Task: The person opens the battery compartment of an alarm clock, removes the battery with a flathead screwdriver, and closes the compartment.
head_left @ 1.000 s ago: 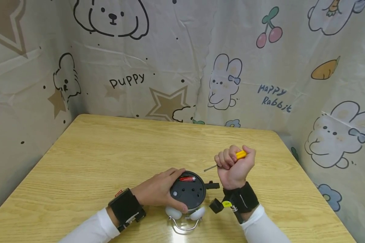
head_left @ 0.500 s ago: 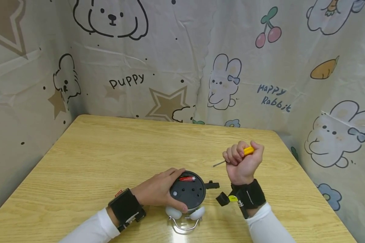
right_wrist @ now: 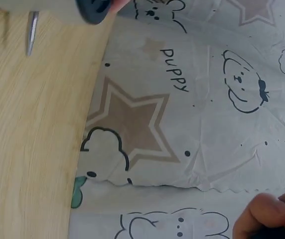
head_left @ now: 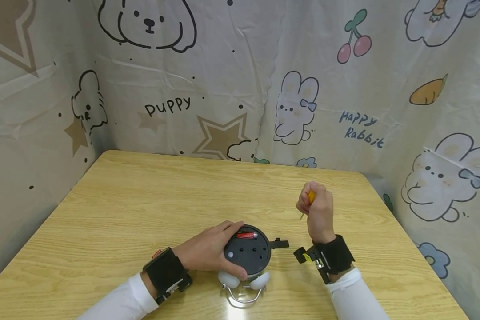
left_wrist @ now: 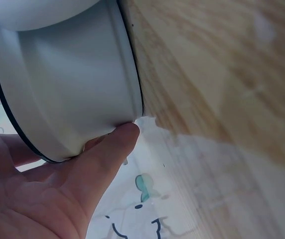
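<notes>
The alarm clock (head_left: 246,262) is gripped back-up by the left hand (head_left: 209,249), seemingly to expose the battery (head_left: 246,235); the screwdriver (head_left: 311,197) is clenched by the right hand (head_left: 319,212).

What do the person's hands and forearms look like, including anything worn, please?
The left hand and right hand are ungloved. White fabric sleeves stop short of broad black wristbands. The left one shows a small red patch; the right carries a small, black, box-shaped attachment with a yellow patch.
</notes>
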Available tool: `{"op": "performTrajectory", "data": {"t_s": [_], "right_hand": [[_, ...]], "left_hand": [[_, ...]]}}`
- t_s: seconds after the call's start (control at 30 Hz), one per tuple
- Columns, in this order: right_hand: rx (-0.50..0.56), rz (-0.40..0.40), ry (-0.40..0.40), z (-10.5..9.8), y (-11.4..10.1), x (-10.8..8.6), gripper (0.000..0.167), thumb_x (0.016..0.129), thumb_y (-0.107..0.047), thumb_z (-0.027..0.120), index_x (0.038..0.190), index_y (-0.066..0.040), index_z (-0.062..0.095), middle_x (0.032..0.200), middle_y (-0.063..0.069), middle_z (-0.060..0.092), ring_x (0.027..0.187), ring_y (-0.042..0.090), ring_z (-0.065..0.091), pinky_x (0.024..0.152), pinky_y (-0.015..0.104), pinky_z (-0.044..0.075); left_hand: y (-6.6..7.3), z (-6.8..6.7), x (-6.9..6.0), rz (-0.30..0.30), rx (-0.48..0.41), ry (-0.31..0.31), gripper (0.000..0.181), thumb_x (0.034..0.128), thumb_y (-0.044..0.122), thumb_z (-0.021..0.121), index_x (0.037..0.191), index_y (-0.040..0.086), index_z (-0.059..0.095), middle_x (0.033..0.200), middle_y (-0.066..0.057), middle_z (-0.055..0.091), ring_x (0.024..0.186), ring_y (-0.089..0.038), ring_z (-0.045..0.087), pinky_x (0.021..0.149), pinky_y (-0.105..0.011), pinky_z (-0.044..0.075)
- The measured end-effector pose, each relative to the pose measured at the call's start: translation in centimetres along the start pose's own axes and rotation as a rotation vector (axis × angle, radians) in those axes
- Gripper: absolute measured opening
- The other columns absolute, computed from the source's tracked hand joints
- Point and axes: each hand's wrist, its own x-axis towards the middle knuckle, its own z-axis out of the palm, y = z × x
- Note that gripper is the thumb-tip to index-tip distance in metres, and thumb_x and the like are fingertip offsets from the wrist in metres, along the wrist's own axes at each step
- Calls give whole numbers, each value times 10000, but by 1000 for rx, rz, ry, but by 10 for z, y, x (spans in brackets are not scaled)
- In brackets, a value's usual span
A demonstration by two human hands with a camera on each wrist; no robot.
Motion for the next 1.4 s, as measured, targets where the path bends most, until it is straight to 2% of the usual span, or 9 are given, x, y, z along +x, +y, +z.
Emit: {"op": "performTrajectory", "data": {"t_s": [0.07,0.17,0.27,0.37,0.53,0.73,1.03,1.23,1.4], "right_hand": [[-88,13,-3,-1,1,0,476,1057,-224,330,637,-12,400,544,-39,331,471,158,251,487,282,196],[-284,15,-24,-4,5,2,504,1078,-221,329,646,20,424,555,-43,354,483,110,285,523,237,244],[-496,-13,-55,-6,10,4,521,1101,-226,342,651,-2,480,574,-27,378,497,80,290,548,236,256],[-628,-41,-93,-9,15,5,518,1111,-237,349,650,-53,498,588,-18,382,501,72,274,553,241,260],[-738,-42,-190,-12,24,6,526,1119,-303,357,624,-137,413,577,-36,308,499,90,233,546,239,225],[-839,20,-319,-16,32,8,525,1130,-418,324,664,-178,361,611,-45,267,542,112,228,590,257,237],[-961,16,-424,-24,45,11,510,1135,-395,343,695,-146,404,629,-40,284,548,116,235,576,240,235],[-1080,114,-489,-27,55,13,487,1135,-426,339,861,-89,559,673,-10,387,602,151,399,593,270,317],[-1114,181,-528,-28,64,13,467,1131,-428,357,956,-65,593,719,15,428,673,182,466,620,297,347]], "left_hand": [[0,0,0,0,-1,0,1189,710,712,840,1629,159,327,1524,-47,513,1275,-202,593,1028,-435,543],[0,0,0,-2,-4,0,1187,711,710,841,1629,162,326,1526,-49,512,1281,-206,593,1033,-439,541],[0,0,-1,-4,-9,-3,1183,712,708,842,1630,168,324,1530,-50,507,1287,-207,589,1036,-442,539],[-1,0,-1,-5,-10,-4,1186,712,709,841,1630,166,323,1529,-51,506,1285,-206,588,1035,-442,538],[-1,0,0,-7,-8,-2,1191,710,719,836,1630,164,323,1528,-49,507,1279,-202,589,1034,-440,539],[0,0,0,-7,-14,-5,1194,710,719,836,1630,156,323,1534,-55,504,1288,-211,589,1040,-446,537],[-1,0,0,-4,-5,-4,1197,710,726,831,1631,157,321,1527,-46,508,1284,-203,592,1031,-434,540],[-1,0,0,-14,-7,-9,1197,708,745,819,1633,174,318,1529,-38,504,1286,-203,587,1039,-439,536],[0,0,0,-24,-15,-16,1202,706,761,808,1635,179,314,1538,-38,495,1298,-200,578,1051,-442,530]]}}
